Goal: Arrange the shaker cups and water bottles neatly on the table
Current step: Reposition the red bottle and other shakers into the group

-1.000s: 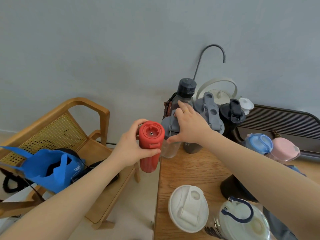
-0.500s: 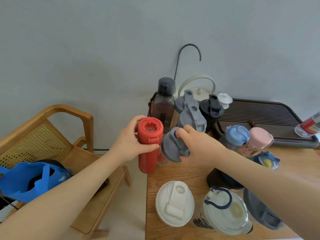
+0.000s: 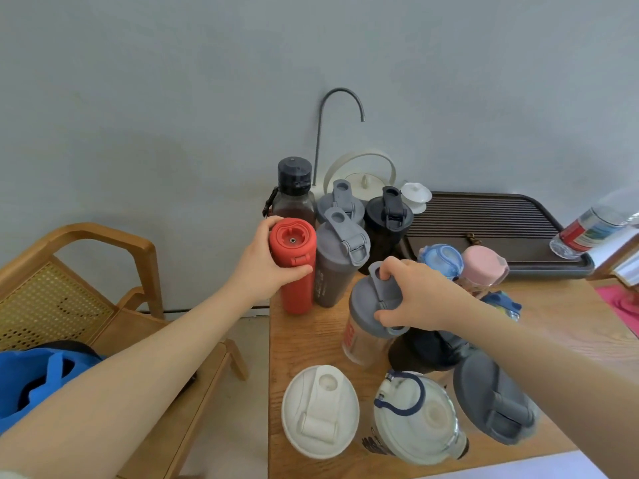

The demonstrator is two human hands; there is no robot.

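My left hand (image 3: 264, 262) grips a red bottle (image 3: 295, 271) that stands upright at the table's left edge, beside a grey shaker cup (image 3: 337, 261). My right hand (image 3: 420, 299) holds the grey lid of a clear shaker cup (image 3: 370, 326) with red print, tilted toward me in the middle of the wooden table (image 3: 307, 340). Behind stand a dark bottle (image 3: 294, 195), another grey shaker (image 3: 340, 198) and a black shaker (image 3: 389, 216). Near me are a white-lidded shaker (image 3: 320, 411), a clear-lidded cup with a blue loop (image 3: 413, 418) and a grey-lidded cup (image 3: 494, 402).
Blue-lidded (image 3: 441, 261) and pink-lidded (image 3: 484, 266) bottles stand right of my hand. A dark slatted tray (image 3: 491, 226) lies at the back right with a plastic water bottle (image 3: 594, 226) on its side. A white kettle (image 3: 363, 178) sits by the wall. A wooden chair (image 3: 86, 271) with a blue bag (image 3: 38, 378) stands left.
My left hand has brought the red bottle from beyond the table's edge onto the table beside the grey shaker. My right hand has pulled the clear shaker cup toward me, tilted.
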